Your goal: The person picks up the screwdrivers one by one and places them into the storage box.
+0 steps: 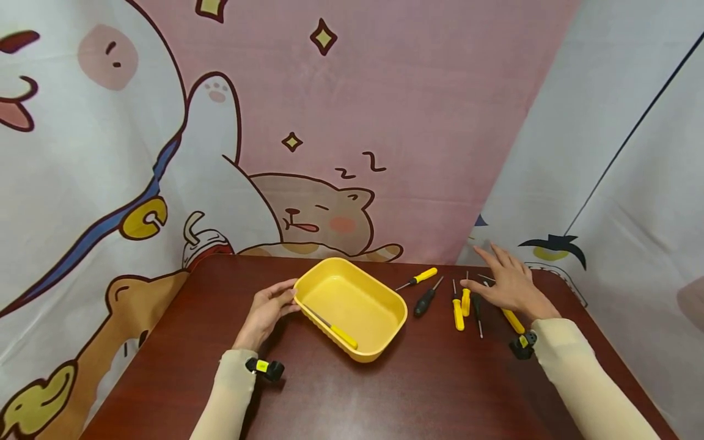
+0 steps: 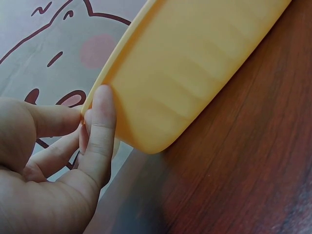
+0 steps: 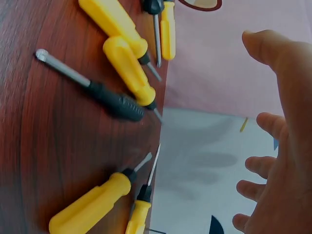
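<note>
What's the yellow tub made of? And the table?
The tub looks like smooth, satiny plastic: one even colour and rounded, moulded-looking corners. The table seems to be shiny wood, because dark grain and soft reflections show, though it might be wood-patterned board.

Left sleeve (image 1: 225,391): pale cream, long and plain; the cloth runs smoothly along the forearm and ends at the wrist. Right sleeve (image 1: 585,370): the same cream, with soft folds near the cuff. Left camera (image 1: 266,368): a small black unit with rounded ends sits at the cuff, on the inner side, and bears a bright yellow rectangular label with a dark mark too small to read. Right camera (image 1: 524,345): a matching compact black unit, also on the inner side, shows a small yellow patch. Each hand, left (image 1: 266,311) and right (image 1: 506,287), is bare, with rounded fingertips.
</note>
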`<state>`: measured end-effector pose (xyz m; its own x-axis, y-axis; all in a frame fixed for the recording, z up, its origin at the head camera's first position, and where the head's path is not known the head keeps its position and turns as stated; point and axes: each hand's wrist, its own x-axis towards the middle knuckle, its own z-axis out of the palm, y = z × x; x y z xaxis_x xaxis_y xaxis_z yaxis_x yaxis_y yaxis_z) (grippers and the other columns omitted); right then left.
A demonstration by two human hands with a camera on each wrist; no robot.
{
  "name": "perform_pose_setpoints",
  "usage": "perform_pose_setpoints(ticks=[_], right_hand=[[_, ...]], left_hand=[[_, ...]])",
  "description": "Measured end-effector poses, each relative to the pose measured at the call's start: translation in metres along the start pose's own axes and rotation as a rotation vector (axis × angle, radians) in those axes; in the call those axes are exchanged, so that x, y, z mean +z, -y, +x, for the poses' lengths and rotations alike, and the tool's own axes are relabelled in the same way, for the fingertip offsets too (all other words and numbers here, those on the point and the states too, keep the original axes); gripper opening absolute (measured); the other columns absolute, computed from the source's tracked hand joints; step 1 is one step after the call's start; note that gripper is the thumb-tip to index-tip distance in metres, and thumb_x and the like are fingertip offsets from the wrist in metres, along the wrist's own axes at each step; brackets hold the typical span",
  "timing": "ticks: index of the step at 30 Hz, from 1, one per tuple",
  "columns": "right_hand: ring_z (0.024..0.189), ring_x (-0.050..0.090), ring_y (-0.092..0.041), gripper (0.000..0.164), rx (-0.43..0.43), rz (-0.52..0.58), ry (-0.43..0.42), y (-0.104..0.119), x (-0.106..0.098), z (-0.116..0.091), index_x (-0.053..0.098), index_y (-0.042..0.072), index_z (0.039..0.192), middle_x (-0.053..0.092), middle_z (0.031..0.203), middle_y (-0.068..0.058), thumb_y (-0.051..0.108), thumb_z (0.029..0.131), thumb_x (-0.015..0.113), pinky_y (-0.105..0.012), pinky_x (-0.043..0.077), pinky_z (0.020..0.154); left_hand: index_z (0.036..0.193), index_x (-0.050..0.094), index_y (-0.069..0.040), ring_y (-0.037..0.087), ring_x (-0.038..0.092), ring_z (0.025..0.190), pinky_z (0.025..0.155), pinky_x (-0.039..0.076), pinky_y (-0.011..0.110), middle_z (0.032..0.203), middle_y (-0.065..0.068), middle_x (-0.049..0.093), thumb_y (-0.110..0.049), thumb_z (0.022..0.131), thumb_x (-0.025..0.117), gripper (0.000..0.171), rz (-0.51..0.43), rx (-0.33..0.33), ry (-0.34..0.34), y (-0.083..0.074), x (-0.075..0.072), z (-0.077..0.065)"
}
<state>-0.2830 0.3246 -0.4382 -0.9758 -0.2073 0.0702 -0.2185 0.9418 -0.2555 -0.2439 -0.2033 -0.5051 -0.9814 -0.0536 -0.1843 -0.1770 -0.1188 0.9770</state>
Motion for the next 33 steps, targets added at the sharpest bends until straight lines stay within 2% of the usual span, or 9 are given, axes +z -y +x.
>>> perform_pose_setpoints(ticks=[7, 13, 25, 33], right_hand=[[0.144, 0.015, -0.067, 0.100, 0.026, 0.003, 0.024, -0.011, -0.001, 0.000, 0.017, 0.015, 0.165, 0.008, 0.167, -0.031, 0.068, 0.092, 0.061, -0.087, 0.016, 0.109], [0.143, 0.017, -0.065, 0.100, 0.047, -0.002, 0.056, -0.022, -0.002, 0.002, 0.016, 0.013, 0.165, 0.011, 0.166, -0.033, 0.070, 0.093, 0.057, -0.088, 0.018, 0.108], [0.141, 0.023, -0.064, 0.090, 0.065, -0.025, 0.061, -0.044, 0.001, 0.006, 0.024, 0.004, 0.161, 0.022, 0.161, -0.037, 0.064, 0.100, 0.052, -0.085, 0.025, 0.108], [0.141, 0.024, -0.064, 0.079, 0.072, -0.014, 0.090, -0.061, 0.004, 0.005, 0.027, 0.000, 0.159, 0.024, 0.159, -0.039, 0.052, 0.105, 0.049, -0.084, 0.023, 0.110]], left_hand=[[0.138, 0.062, -0.002, 0.016, 0.070, 0.084, 0.078, 0.065, 0.027, 0.128, 0.029, 0.062, -0.008, 0.101, 0.064, 0.038, -0.015, 0.005, -0.003, -0.001, 0.000, 0.000], [0.138, 0.062, -0.003, 0.016, 0.070, 0.084, 0.078, 0.065, 0.027, 0.129, 0.029, 0.062, -0.008, 0.101, 0.064, 0.037, -0.015, 0.004, -0.003, -0.001, 0.001, -0.001], [0.138, 0.063, -0.003, 0.018, 0.071, 0.085, 0.079, 0.065, 0.027, 0.130, 0.029, 0.061, -0.008, 0.101, 0.065, 0.037, -0.018, -0.001, -0.006, -0.001, 0.000, -0.001], [0.137, 0.063, -0.003, 0.026, 0.070, 0.095, 0.078, 0.065, 0.028, 0.132, 0.028, 0.060, -0.007, 0.101, 0.064, 0.037, -0.033, -0.002, 0.006, -0.001, 0.001, -0.001]])
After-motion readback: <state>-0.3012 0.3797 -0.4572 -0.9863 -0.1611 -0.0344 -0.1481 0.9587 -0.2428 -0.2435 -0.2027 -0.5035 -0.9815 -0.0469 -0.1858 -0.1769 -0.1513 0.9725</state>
